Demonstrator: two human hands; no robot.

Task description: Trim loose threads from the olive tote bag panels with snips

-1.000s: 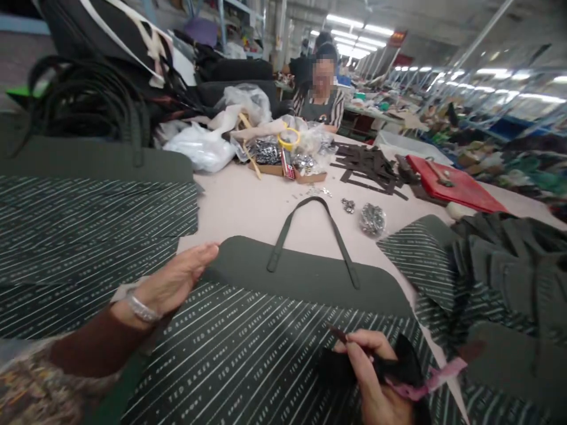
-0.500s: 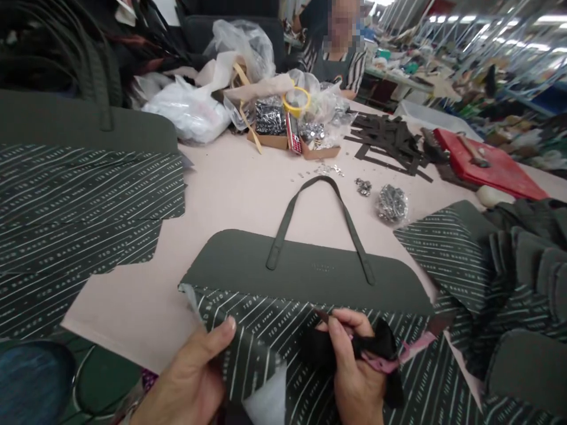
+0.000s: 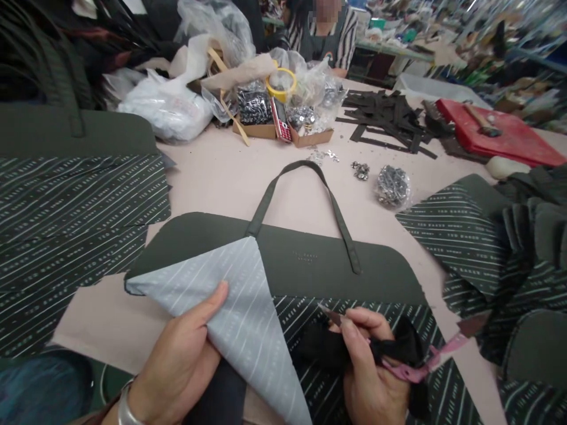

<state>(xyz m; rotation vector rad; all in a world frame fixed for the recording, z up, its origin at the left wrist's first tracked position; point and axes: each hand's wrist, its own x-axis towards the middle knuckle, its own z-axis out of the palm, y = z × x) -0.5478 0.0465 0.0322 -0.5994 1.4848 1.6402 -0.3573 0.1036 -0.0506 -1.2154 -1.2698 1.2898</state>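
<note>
A dark green bag panel (image 3: pixel 381 268) with a strap handle (image 3: pixel 339 215) lies in front of me, joined to dark striped printed fabric (image 3: pixel 325 392). My left hand (image 3: pixel 181 354) is closed on that fabric, thumb on top, and holds its left part folded over so the grey reverse (image 3: pixel 241 307) shows. My right hand (image 3: pixel 372 366) rests over the striped fabric, pinching a small pointed blade (image 3: pixel 331 314) with its tip toward the seam. A black cloth (image 3: pixel 405 342) and a pink-handled tool (image 3: pixel 411 373) with a wide blade are also in this hand; how they join is hidden.
Striped panels lie stacked at left (image 3: pixel 75 206) and right (image 3: pixel 456 227). Farther back are metal fittings in a bag (image 3: pixel 393 186), a phone (image 3: pixel 280 121), yellow tape (image 3: pixel 281 85), dark strips (image 3: pixel 385 118) and a hammer (image 3: pixel 482 121) on a red board (image 3: pixel 522 139). A person (image 3: pixel 323 38) sits opposite.
My left hand has lifted the fabric's left part and folded it up over the green panel, exposing more grey reverse. My right hand keeps its grip, slightly farther right. The view has shifted.
</note>
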